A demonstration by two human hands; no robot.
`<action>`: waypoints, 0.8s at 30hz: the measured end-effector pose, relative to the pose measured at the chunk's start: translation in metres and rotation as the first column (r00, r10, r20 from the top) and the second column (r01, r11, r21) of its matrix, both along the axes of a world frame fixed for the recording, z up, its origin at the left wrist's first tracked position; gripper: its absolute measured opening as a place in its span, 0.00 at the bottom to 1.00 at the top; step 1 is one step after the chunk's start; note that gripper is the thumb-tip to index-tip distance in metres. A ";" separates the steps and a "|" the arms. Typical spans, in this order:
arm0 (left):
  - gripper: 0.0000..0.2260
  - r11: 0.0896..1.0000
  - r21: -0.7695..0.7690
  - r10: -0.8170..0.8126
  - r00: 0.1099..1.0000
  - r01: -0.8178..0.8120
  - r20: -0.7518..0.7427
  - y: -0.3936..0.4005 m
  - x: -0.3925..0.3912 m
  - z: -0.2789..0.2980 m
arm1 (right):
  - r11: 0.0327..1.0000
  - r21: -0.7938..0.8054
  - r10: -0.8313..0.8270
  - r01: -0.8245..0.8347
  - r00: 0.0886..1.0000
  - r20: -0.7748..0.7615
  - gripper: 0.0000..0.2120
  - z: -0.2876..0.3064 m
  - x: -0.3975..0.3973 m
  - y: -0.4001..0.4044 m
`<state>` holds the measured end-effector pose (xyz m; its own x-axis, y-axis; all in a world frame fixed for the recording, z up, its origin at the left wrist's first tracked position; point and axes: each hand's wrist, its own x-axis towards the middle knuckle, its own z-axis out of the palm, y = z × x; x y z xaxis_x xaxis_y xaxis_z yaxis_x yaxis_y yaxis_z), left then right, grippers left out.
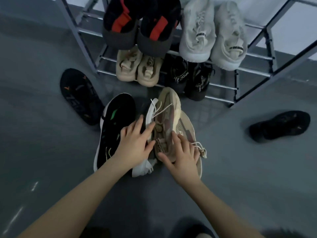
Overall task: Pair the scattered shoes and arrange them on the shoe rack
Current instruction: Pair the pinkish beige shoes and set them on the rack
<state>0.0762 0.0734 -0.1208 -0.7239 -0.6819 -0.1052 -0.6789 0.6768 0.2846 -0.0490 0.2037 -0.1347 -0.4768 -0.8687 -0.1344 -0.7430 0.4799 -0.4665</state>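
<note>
On the grey floor in front of the metal shoe rack (pixel 253 74) lies a heap of shoes. My left hand (pixel 135 141) rests with spread fingers on the tongue of a white and black sneaker (pixel 145 167), its thumb touching a beige and pink sneaker (pixel 169 109). My right hand (pixel 183 152) lies on that beige sneaker's heel, fingers over the laces. A second beige sneaker (pixel 187 124) lies under it. A black sneaker with green marks (pixel 113 127) lies left of the heap.
The rack holds a black and red pair (pixel 142 26), a white pair (pixel 212 33), a small beige pair (pixel 137 69) and a black pair (pixel 188 79). A black shoe sole-up (pixel 78 95) lies at left. Another black shoe (pixel 279 126) lies at right.
</note>
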 end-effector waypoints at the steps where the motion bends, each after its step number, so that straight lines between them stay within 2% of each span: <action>1: 0.25 1.000 -0.020 0.003 1.000 -0.003 0.022 0.005 0.005 -0.002 | 1.000 -0.017 -0.010 0.009 1.000 -0.017 0.37 -0.001 0.000 -0.002; 5: 0.25 0.996 -0.046 0.075 0.997 -0.075 -0.008 0.006 0.012 -0.003 | 0.991 -0.097 -0.099 0.097 0.995 -0.019 0.29 -0.007 -0.001 -0.012; 10: 0.22 0.993 0.065 0.109 0.977 -0.098 -0.185 0.001 0.009 -0.006 | 0.962 -0.232 -0.148 0.144 0.989 0.000 0.21 -0.010 -0.003 -0.018; 14: 0.23 0.941 0.248 0.314 0.872 -0.232 -0.375 -0.001 0.018 0.004 | 0.917 -0.336 -0.196 0.216 0.976 0.093 0.18 0.004 -0.008 -0.014; 17: 0.23 0.916 0.272 0.393 0.801 -0.295 -0.452 -0.006 0.025 0.019 | 0.861 -0.378 -0.240 0.339 0.928 0.285 0.17 0.020 -0.007 -0.007; 19: 0.23 0.902 0.302 0.422 0.785 -0.310 -0.454 -0.012 0.027 0.027 | 0.846 -0.421 -0.227 0.327 0.935 0.271 0.15 0.030 0.000 -0.011; 21: 0.23 0.891 0.336 0.433 0.797 -0.306 -0.422 -0.015 0.032 0.032 | 0.890 -0.401 -0.162 0.217 0.973 0.167 0.13 0.032 0.009 -0.020; 24: 0.23 0.898 0.348 0.403 0.824 -0.270 -0.398 -0.014 0.042 0.034 | 0.972 -0.205 -0.087 0.115 0.986 0.141 0.16 0.028 0.016 -0.029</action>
